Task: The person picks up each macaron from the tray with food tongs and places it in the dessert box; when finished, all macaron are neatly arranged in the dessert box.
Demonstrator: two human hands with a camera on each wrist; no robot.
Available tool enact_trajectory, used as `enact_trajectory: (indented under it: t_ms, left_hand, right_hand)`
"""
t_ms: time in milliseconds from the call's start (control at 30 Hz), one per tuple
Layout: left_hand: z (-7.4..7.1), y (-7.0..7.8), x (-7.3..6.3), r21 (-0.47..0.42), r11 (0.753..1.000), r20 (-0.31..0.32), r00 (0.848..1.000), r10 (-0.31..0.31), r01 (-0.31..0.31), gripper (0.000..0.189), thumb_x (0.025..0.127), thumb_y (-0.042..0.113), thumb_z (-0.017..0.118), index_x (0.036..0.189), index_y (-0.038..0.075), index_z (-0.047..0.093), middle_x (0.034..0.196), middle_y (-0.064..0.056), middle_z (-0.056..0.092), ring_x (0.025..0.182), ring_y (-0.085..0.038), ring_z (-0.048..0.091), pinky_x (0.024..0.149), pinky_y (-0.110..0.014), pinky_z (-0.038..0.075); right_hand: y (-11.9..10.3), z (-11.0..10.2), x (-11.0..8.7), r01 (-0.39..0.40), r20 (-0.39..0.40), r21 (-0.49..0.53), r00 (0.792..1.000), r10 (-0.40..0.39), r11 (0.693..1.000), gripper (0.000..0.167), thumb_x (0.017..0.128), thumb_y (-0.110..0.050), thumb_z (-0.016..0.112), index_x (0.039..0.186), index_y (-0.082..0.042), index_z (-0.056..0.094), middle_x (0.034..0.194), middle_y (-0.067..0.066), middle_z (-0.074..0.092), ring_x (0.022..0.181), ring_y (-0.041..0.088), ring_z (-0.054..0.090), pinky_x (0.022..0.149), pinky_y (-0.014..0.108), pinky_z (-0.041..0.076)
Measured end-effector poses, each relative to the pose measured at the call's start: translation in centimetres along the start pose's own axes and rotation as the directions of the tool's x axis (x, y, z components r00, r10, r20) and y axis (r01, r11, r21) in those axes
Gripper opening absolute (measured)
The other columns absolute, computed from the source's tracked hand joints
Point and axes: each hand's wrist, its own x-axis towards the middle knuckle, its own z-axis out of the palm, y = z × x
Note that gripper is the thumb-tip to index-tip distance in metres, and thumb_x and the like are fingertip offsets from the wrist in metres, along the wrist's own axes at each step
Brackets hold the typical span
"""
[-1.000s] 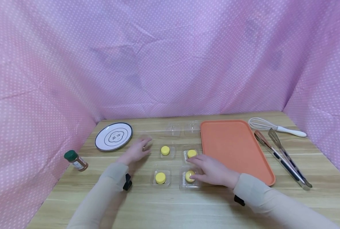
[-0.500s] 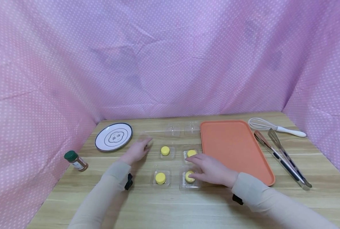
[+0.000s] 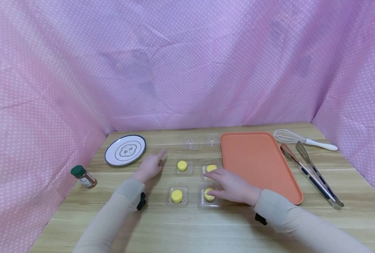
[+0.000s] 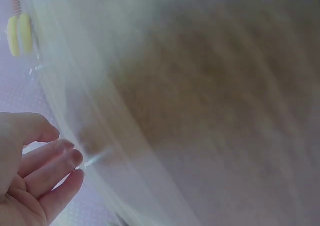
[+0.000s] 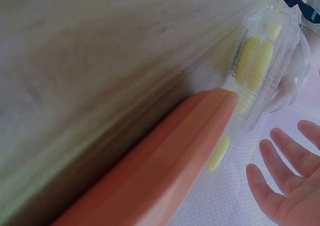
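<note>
Several yellow macarons, among them one at the front left (image 3: pixel 176 196) and one behind it (image 3: pixel 182 166), sit each in a clear plastic tray. My left hand (image 3: pixel 150 166) is left of them, its fingertips at the edge of a faintly visible clear plastic lid. In the left wrist view, a glint shows just beyond the fingertips (image 4: pixel 76 158), which sit close to the thumb. My right hand (image 3: pixel 233 186) hovers with loosely bent fingers over the two right-hand trays, overlapping the back right macaron (image 3: pixel 211 168) and the front right macaron (image 3: pixel 209 194); it grips nothing.
Two clear domed lids, one (image 3: pixel 190 143) beside the other (image 3: pixel 211 140), lie at the back. An orange tray (image 3: pixel 257 161) is at right, with a whisk (image 3: pixel 320 144) and tongs (image 3: pixel 314 174) beyond. A white plate (image 3: pixel 125 151) and a green-capped spice jar (image 3: pixel 84 176) stand left.
My left hand's fingers, blurred and spread a second ago, have drawn closer together and stay by the clear lid. The right hand has hardly moved over the trays.
</note>
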Motion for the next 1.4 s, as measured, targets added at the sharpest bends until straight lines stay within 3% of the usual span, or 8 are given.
enact_trajectory:
  t_ms: [200, 333, 500, 700, 833, 967, 1133, 1400]
  left_hand:
    - [-0.5, -0.3, -0.7, -0.069, 0.998, -0.019, 1.000, -0.005, 0.003, 0.069, 0.073, -0.008, 0.064, 0.139, 0.002, 0.043, 0.097, -0.017, 0.069, 0.083, -0.027, 0.065, 0.072, -0.036, 0.057]
    - [-1.1, -0.1, -1.3, -0.105, 0.994, -0.028, 0.999, -0.045, 0.042, 0.061, 0.080, -0.002, 0.064, 0.138, 0.005, 0.045, 0.101, -0.016, 0.070, 0.090, -0.029, 0.067, 0.075, -0.039, 0.057]
    - [-1.5, -0.2, -1.8, -0.129, 0.990, -0.089, 0.994, -0.062, 0.050, 0.046, 0.090, 0.012, 0.062, 0.134, 0.006, 0.051, 0.093, -0.011, 0.072, 0.083, -0.025, 0.068, 0.076, -0.041, 0.057]
    - [-2.1, -0.3, -2.2, -0.170, 0.984, -0.195, 0.976, -0.093, 0.060, 0.039, 0.087, 0.005, 0.062, 0.125, 0.000, 0.056, 0.086, -0.010, 0.071, 0.077, -0.023, 0.066, 0.072, -0.040, 0.055]
    - [-2.4, -0.3, -2.4, -0.279, 0.957, -0.235, 0.962, -0.143, 0.074, 0.039, 0.087, 0.004, 0.063, 0.124, -0.003, 0.056, 0.083, -0.012, 0.069, 0.074, -0.024, 0.066, 0.068, -0.036, 0.055]
    - [-2.6, 0.0, -2.6, -0.418, 0.905, -0.242, 0.950, -0.196, 0.080, 0.040, 0.087, 0.002, 0.063, 0.126, -0.003, 0.055, 0.082, -0.014, 0.068, 0.072, -0.023, 0.067, 0.063, -0.025, 0.053]
    - [-2.7, 0.8, -3.0, -0.561, 0.824, -0.205, 0.950, -0.234, 0.082, 0.042, 0.087, 0.001, 0.063, 0.127, -0.003, 0.053, 0.081, -0.016, 0.067, 0.072, -0.022, 0.066, 0.058, -0.015, 0.049]
    - [-3.1, 2.5, -3.4, -0.786, 0.612, -0.117, 0.951, -0.287, 0.089, 0.045, 0.087, -0.002, 0.063, 0.130, -0.005, 0.049, 0.088, -0.021, 0.068, 0.071, -0.009, 0.067, 0.067, -0.018, 0.057]
  right_hand:
    - [0.0, 0.0, 0.0, -0.001, 0.003, 0.002, 1.000, 0.001, 1.000, 0.055, 0.088, -0.041, 0.064, 0.131, -0.007, 0.054, 0.126, 0.009, 0.060, 0.116, 0.025, 0.056, 0.097, 0.042, 0.049]
    - [0.0, 0.0, 0.1, 0.007, -0.001, -0.004, 1.000, -0.007, 1.000, 0.055, 0.088, -0.040, 0.063, 0.131, -0.007, 0.054, 0.126, 0.010, 0.060, 0.116, 0.025, 0.056, 0.096, 0.042, 0.049]
    - [0.0, -0.1, 0.2, 0.024, -0.013, -0.015, 1.000, -0.024, 1.000, 0.054, 0.088, -0.039, 0.065, 0.129, -0.006, 0.055, 0.124, 0.009, 0.061, 0.114, 0.024, 0.057, 0.096, 0.040, 0.050]
    - [0.0, -0.1, 0.3, 0.036, -0.028, -0.015, 0.999, -0.037, 0.999, 0.054, 0.087, -0.037, 0.066, 0.130, -0.005, 0.055, 0.124, 0.010, 0.061, 0.114, 0.024, 0.057, 0.095, 0.040, 0.050]
    - [0.0, -0.1, 0.5, 0.043, -0.047, -0.022, 0.998, -0.044, 0.999, 0.055, 0.087, -0.038, 0.066, 0.129, -0.005, 0.055, 0.122, 0.009, 0.062, 0.112, 0.023, 0.058, 0.094, 0.039, 0.051]
    - [-0.1, 0.0, 0.7, 0.046, -0.076, -0.022, 0.996, -0.048, 0.999, 0.054, 0.086, -0.037, 0.067, 0.128, -0.005, 0.056, 0.121, 0.009, 0.062, 0.110, 0.023, 0.059, 0.093, 0.039, 0.051]
    - [-0.5, -0.1, 1.0, 0.036, -0.104, -0.032, 0.994, -0.039, 0.999, 0.054, 0.085, -0.037, 0.069, 0.127, -0.006, 0.056, 0.122, 0.009, 0.062, 0.112, 0.023, 0.058, 0.095, 0.039, 0.050]
    - [-0.9, 0.1, 1.5, -0.003, -0.144, -0.013, 0.990, 0.001, 1.000, 0.057, 0.084, -0.038, 0.070, 0.128, -0.004, 0.056, 0.127, 0.013, 0.059, 0.118, 0.028, 0.055, 0.099, 0.043, 0.048]
